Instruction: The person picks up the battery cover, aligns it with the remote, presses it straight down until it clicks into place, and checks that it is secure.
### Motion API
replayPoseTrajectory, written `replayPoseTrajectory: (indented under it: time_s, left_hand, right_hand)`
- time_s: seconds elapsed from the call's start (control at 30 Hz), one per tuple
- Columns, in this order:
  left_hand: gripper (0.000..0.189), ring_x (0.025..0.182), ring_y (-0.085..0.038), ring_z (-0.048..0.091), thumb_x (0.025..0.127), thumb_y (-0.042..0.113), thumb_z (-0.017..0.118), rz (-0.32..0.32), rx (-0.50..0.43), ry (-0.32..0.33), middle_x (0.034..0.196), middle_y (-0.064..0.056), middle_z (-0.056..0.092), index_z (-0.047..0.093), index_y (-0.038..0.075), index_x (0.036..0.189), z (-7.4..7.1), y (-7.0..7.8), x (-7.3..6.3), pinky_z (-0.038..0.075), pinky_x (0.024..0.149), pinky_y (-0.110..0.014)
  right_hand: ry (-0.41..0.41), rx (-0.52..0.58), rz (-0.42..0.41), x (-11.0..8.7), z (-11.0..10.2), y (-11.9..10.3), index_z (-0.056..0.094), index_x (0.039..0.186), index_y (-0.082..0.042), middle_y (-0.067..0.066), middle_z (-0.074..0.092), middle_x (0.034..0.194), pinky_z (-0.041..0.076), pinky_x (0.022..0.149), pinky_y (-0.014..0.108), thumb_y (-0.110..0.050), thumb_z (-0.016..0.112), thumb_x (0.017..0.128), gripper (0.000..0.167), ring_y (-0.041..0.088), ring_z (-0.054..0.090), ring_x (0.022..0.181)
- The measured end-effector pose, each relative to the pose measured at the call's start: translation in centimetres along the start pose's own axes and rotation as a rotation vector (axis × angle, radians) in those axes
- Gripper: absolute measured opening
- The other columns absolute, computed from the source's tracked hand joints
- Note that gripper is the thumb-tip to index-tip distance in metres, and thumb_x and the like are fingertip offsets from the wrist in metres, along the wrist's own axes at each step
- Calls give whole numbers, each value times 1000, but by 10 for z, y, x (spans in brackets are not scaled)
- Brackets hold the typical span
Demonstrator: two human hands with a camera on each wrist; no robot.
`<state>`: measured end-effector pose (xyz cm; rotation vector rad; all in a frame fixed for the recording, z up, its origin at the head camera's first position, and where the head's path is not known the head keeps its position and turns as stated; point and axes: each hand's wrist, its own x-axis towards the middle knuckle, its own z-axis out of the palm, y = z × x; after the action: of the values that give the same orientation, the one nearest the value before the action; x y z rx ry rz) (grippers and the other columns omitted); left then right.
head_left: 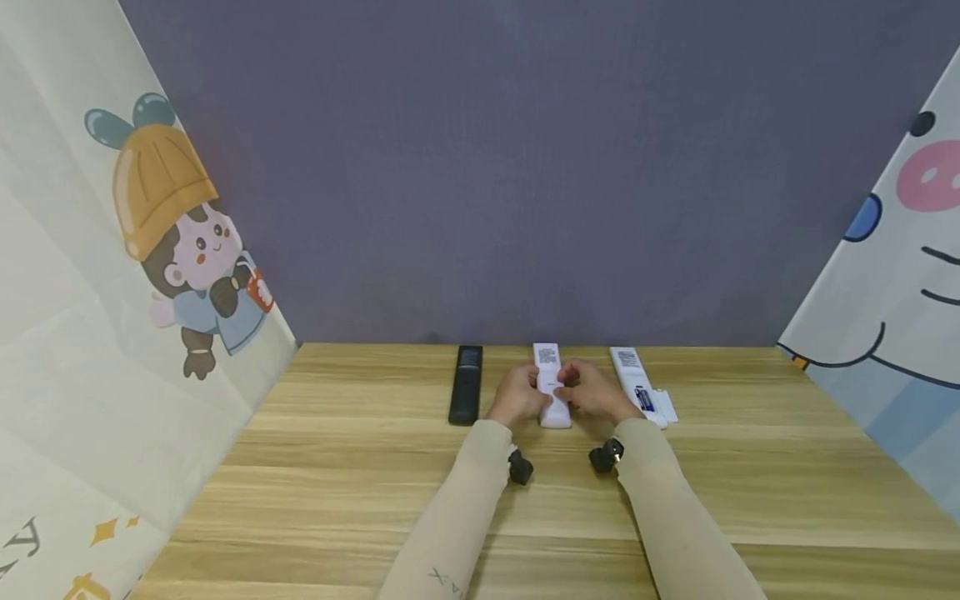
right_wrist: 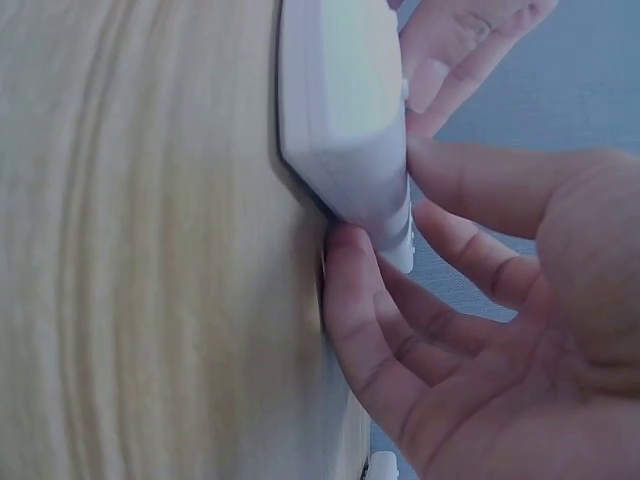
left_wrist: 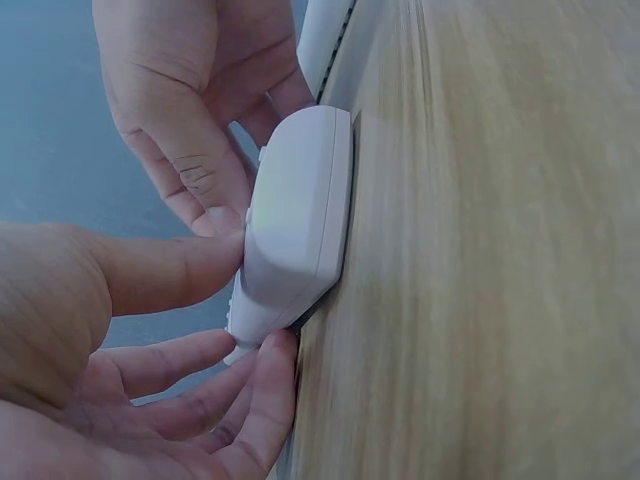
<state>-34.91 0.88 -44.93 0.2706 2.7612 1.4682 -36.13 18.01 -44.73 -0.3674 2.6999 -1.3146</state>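
Note:
A white remote control (head_left: 556,413) lies on the wooden table between two others, with a printed label near its far end. My left hand (head_left: 518,395) grips it from the left, thumb on its upper face and fingers along the side. From the opposite side my right hand (head_left: 594,391) holds it the same way, the two thumbs close together on top. In the left wrist view the remote's rounded near end (left_wrist: 295,200) shows close to the tabletop. The right wrist view shows right-hand fingertips (right_wrist: 350,245) at its lower edge.
To the left lies a black remote control (head_left: 466,387). At the right, another white remote (head_left: 627,364) has its battery compartment open, with batteries (head_left: 644,398) inside and a white cover (head_left: 666,406) beside it. A dark grey panel (head_left: 480,183) rises behind the table (head_left: 337,492).

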Motion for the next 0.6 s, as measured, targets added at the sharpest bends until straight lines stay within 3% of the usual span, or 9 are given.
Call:
replayPoseTrajectory:
  time_s: [0.23,0.6]
  left_hand:
    - [31,78,-14,61,78,0,77,14,-9,-1,88,-8,71,69,-3,108,-2,0,-2,50,70,-24]
    - [43,87,-15,63,82,0,79,-3,18,-5,104,-15,75,68,-3,123,1,2,-3,53,78,-25]
  right_hand:
    - [21,1,30,0,1,0,59,108,1,16,62,108,51,70,28,-6,68,95,18,19,60,84]
    - [25,7,84,0,1,-1,60,109,0,15,64,109,52,74,29,-9,70,94,21,22,61,88]
